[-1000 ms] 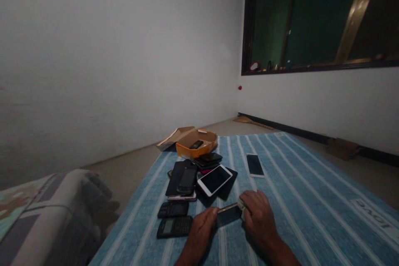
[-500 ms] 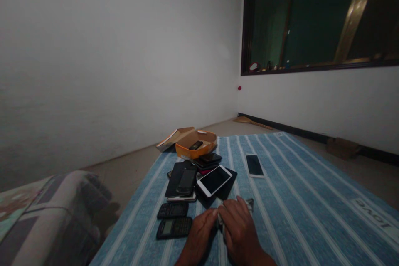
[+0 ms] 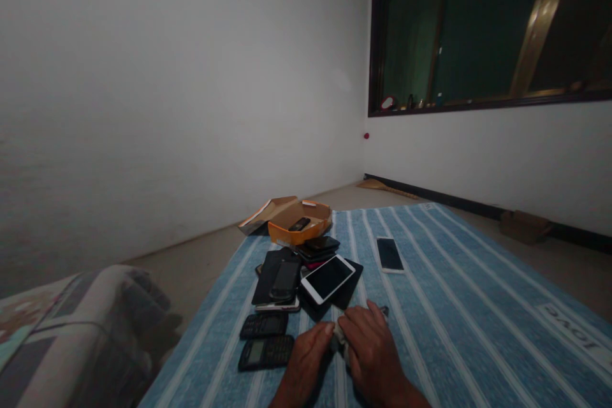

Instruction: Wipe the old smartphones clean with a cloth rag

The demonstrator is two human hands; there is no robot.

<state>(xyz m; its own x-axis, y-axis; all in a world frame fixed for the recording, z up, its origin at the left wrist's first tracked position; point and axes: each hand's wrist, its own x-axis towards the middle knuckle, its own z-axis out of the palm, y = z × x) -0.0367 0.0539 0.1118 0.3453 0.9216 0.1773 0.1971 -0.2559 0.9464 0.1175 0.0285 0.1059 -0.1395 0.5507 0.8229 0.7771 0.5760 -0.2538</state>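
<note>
Fingers (image 3: 357,326) just before phone pile (image 3: 327,277)

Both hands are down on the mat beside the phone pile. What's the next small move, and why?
Probably lift the right hand slightly. It lies over a pale item on the mat, the left hand touches that item's left end, and the item is almost wholly hidden, so it cannot be identified.

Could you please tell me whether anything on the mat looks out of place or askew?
Nothing looks damaged or spilled. The phones lie in a loose, overlapping heap, with a white-framed phone tilted on top. One phone lies alone to the right, and a small phone sits in the open orange box.
</note>
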